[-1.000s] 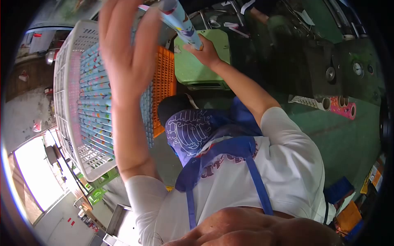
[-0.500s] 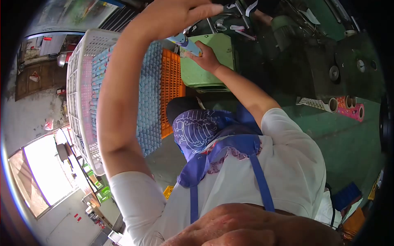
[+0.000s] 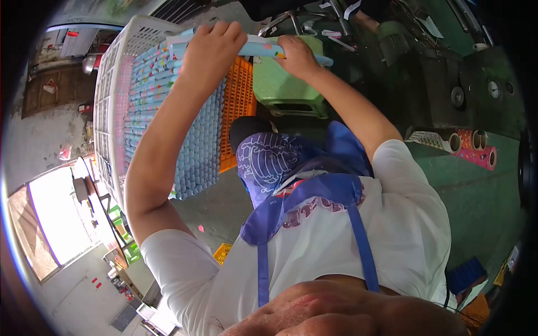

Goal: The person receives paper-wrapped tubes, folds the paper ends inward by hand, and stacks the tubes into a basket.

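Observation:
A light-blue patterned roll [image 3: 259, 48] lies crosswise between my hands, near the top of the view. My left hand [image 3: 217, 47] has its fingers over the roll's left part, above the basket. Closed round the roll further right is my right hand [image 3: 297, 55], over the green stool [image 3: 288, 84]; the roll's thin end pokes out past it. Many similar blue patterned rolls [image 3: 196, 151] are stacked in a white basket [image 3: 107, 120] on the left.
An orange crate [image 3: 237, 106] stands between the stacked rolls and the stool. Dark machinery with a gauge [image 3: 493, 88] is at the right, with several patterned rolls [image 3: 476, 155] below it. A bright window [image 3: 59, 215] is at the lower left.
My left hand has come down from its raised position and taken hold of the roll. The roll, seen at a slant before, now lies nearly level across the view.

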`<state>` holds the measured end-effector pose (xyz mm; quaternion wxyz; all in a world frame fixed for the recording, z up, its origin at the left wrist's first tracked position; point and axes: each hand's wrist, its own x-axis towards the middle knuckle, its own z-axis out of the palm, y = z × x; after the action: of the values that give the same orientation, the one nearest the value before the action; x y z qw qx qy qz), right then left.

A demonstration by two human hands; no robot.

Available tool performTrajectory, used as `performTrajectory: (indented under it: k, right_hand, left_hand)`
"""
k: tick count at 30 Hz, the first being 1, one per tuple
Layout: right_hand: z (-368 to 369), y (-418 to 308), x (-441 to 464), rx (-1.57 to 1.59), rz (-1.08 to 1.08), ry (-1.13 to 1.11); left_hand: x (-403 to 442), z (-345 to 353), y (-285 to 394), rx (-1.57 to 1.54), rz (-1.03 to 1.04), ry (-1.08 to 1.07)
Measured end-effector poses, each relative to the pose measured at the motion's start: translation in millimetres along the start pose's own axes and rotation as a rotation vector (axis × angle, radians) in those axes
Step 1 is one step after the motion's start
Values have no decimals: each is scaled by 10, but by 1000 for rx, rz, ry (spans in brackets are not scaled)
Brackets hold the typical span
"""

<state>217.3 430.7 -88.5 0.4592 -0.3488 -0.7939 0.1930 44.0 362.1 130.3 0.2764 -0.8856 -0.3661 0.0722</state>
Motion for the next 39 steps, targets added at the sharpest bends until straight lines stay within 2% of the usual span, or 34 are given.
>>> performTrajectory:
  k: [3,4,6,7,10,11,14,15,16,18,19,20,22,23,24,27,28,30,31,32,34,35,36,38,39]
  right_hand:
    - [-178,-117,-102,-54,-41,-29]
    - [-253,-144,-112,-115,-117,-54]
    - [-399,-221,-107,-237,-271,-105]
    - [-436,-272,-114,-238,-270,-111]
    - [-503,-470,-118,-275,-331,-304]
    - [-550,-531,-95,-274,-335,-306]
    - [-703,-745,-7,-24,35,-773]
    - [-694,-717,5,-30,34,-773]
    - [-675,-682,-14,-117,-111,-662]
    - [-638,-638,-26,-283,-403,-423]
    - [-609,-620,-27,-284,-410,-425]
    - [-579,-680,-51,-236,-310,-512]
    - [-530,-796,-61,-143,-110,-673]
    - [-519,-856,-53,-140,-111,-672]
    - [-510,-907,-30,-128,-80,-711]
    - [-518,-930,-44,-114,-9,-810]
    - [-485,-854,-39,-157,-163,-697]
    - [-446,-850,-70,-216,-460,-470]
    - [-447,-886,-33,-214,-463,-468]
    - [-445,-932,-15,-138,-304,-615]
    - [-433,-1026,40,16,14,-904]
    - [-396,-995,50,16,9,-906]
    - [-354,-931,26,-54,-149,-788]
    - [-299,-887,-83,-174,-461,-567]
    - [-267,-864,-95,-170,-477,-584]
  left_hand:
    - [-340,152,105,241,-102,-100]
    - [-445,173,132,234,-105,-100]
    - [-618,77,230,-123,-232,-237]
    - [-692,48,259,-302,-292,-305]
    - [-883,43,240,-208,-231,-269]
    - [-933,34,233,-156,-200,-249]
    - [-1107,-130,300,-86,-257,-210]
    - [-1136,-146,305,-54,-283,-184]
    - [-1183,-147,312,-64,-289,-186]
    - [-1260,-175,218,-608,-484,-530]
    - [-1267,-171,182,-879,-575,-695]
    - [-1270,-147,206,-880,-577,-700]
    - [-1213,-58,295,-178,-364,-329]
    - [-1201,-34,340,166,-245,-139]
    - [-1202,-19,375,169,-244,-140]
    - [-1195,30,543,-182,-374,-221]
    - [-1208,45,509,-185,-378,-216]
    - [-1345,11,397,-513,-437,-431]
    - [-1362,-4,343,-668,-463,-533]
    - [-1353,13,371,-666,-464,-537]
    - [-1293,89,521,-223,-367,-375]
    - [-1259,103,534,-2,-313,-288]
    - [-1249,114,477,-7,-318,-288]
    - [-1235,-2,328,-822,-508,-737]
    - [-1262,2,270,-1238,-591,-935]
